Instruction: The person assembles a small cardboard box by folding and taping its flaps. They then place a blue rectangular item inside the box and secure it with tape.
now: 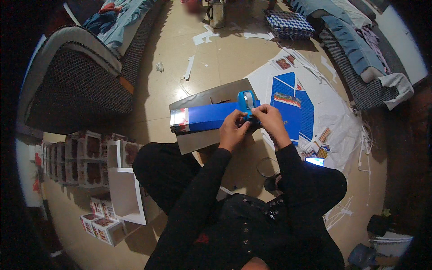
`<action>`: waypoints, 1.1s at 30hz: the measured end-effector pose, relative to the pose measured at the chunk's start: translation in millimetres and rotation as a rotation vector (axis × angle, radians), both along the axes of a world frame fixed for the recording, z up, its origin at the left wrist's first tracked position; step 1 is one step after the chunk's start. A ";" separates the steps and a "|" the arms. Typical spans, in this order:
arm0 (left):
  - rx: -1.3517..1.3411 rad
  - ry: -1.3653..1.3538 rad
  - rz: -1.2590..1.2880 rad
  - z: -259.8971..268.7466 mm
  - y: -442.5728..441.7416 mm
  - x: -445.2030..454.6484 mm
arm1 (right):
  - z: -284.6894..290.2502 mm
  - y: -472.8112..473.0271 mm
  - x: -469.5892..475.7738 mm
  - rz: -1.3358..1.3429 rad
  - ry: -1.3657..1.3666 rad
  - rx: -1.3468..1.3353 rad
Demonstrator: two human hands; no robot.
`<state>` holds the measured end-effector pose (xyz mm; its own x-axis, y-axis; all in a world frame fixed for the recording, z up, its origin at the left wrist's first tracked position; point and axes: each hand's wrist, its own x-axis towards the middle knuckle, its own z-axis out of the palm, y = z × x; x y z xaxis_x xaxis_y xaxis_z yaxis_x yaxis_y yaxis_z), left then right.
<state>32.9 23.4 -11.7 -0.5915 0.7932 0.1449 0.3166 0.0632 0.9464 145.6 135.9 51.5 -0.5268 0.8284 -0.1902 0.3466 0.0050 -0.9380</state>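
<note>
A long blue cardboard box (209,116) with a printed, light-coloured left end lies across a grey board (199,143) in front of me. At the box's right part is a blue tape dispenser (245,101) with a roll of tape in it. My left hand (234,130) is at the dispenser's near end, fingers bent around it; how firmly it grips is partly hidden. The fingertips of my right hand (270,118) are pinched at the front of the dispenser, beside the roll. Whether they hold the tape's end is too small to tell.
Blue printed cardboard sheets (287,111) lie on white sheeting to the right, near clear plastic film (344,138) and a lit phone (314,162). Stacked white window boxes (89,158) stand at the left. Sofas (84,77) flank the floor, with paper scraps (190,67) between.
</note>
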 end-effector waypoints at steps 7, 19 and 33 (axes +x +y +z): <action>0.067 0.076 0.073 -1.0 1.2 5.0 | 12.1 -36.0 49.5 -0.017 -0.028 -0.058; 0.043 0.062 0.124 -8.5 5.4 12.2 | 39.7 -160.5 189.7 -0.107 -0.074 -0.397; 0.012 0.042 0.172 5.6 6.1 19.8 | 53.8 -200.8 214.2 -0.135 -0.030 -0.543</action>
<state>52.7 29.5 -6.1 -0.7118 0.6785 0.1813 0.3415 0.1087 0.9336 359.9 -64.9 105.3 -0.4105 0.6671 -0.6217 0.3374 -0.5222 -0.7832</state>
